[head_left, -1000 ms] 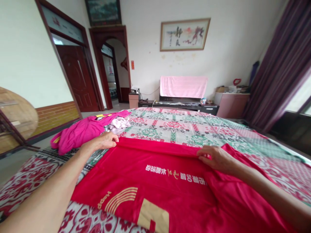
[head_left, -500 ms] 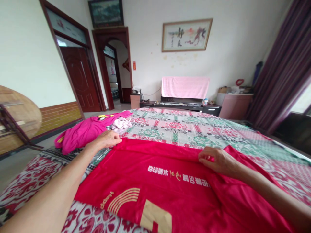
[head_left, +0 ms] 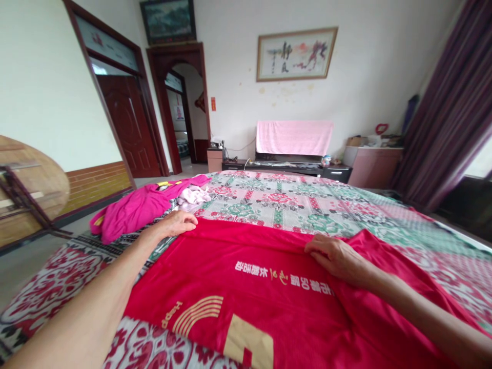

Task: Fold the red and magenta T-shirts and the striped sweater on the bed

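Observation:
A red shirt (head_left: 230, 256) with white and gold printing lies spread in front of me, its lettering upside down from my side. At its far left corner, my left hand (head_left: 179, 223) is closed, thumb and fingers pinching the edge. My right hand (head_left: 336, 256) rests farther along the same far edge, its fingers pressed together on the cloth; the fingertips are partly hidden. To the right of that hand the fabric is bunched and wrinkled.
The shirt lies on a bed with a flowered cover (head_left: 277, 200). A magenta garment (head_left: 130, 210) and a pale pink cloth (head_left: 192, 196) are heaped at the left. Beyond stand a low black cabinet (head_left: 336, 174) and, at far left, a round wooden tabletop (head_left: 42, 179).
My right hand has slid slightly left along the edge, and its fingers have flattened onto the cloth. My left hand has shifted slightly right in view, still at the corner.

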Motion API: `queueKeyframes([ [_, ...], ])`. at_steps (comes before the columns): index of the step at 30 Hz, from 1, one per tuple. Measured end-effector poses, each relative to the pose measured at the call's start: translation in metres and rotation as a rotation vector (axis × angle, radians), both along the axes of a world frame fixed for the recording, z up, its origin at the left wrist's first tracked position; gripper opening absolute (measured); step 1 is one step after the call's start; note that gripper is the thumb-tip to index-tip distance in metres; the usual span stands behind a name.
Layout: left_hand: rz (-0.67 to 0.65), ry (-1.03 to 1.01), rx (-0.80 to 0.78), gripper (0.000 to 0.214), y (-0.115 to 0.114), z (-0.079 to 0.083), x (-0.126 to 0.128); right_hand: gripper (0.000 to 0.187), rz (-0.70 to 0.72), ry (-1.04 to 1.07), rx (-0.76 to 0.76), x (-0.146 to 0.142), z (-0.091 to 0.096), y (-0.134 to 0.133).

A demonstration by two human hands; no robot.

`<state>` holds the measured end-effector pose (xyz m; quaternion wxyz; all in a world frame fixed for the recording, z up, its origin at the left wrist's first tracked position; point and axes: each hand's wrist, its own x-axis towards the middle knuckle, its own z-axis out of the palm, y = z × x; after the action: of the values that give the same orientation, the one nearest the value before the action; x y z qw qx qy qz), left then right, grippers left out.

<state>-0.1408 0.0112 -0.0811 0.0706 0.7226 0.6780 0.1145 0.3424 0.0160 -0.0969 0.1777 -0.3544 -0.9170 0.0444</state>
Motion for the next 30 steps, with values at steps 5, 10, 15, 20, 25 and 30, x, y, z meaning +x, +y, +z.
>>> queueKeyframes([
  [5, 0.0, -0.033, 0.017, 0.039, 0.004, -0.007, -0.005, 0.023, 0.063, 0.027, -0.011, 0.0, 0.005, -0.001],
  [10, 0.165, -0.201, 0.016, 0.043, -0.002, 0.0, 0.003, 0.02, 0.072, 0.04, -0.035, 0.005, 0.013, -0.004],
  [15, 0.262, -0.3, 0.046, 0.041, -0.008, 0.013, 0.009, 0.025, -0.104, 0.161, 0.055, 0.024, 0.02, 0.011],
  [20, 0.073, -0.119, -0.009, 0.038, -0.005, 0.011, 0.009, 0.024, -0.257, 0.246, 0.083, 0.051, 0.036, 0.024],
  [25, 0.063, -0.002, -0.03, 0.04, 0.004, 0.009, 0.002, 0.026, -0.497, 0.242, 0.006, 0.074, 0.055, 0.018],
  [30, 0.044, 0.156, 0.065, 0.034, 0.014, 0.021, 0.036, 0.024, -0.659, 0.097, -0.155, 0.096, 0.06, 0.006],
])
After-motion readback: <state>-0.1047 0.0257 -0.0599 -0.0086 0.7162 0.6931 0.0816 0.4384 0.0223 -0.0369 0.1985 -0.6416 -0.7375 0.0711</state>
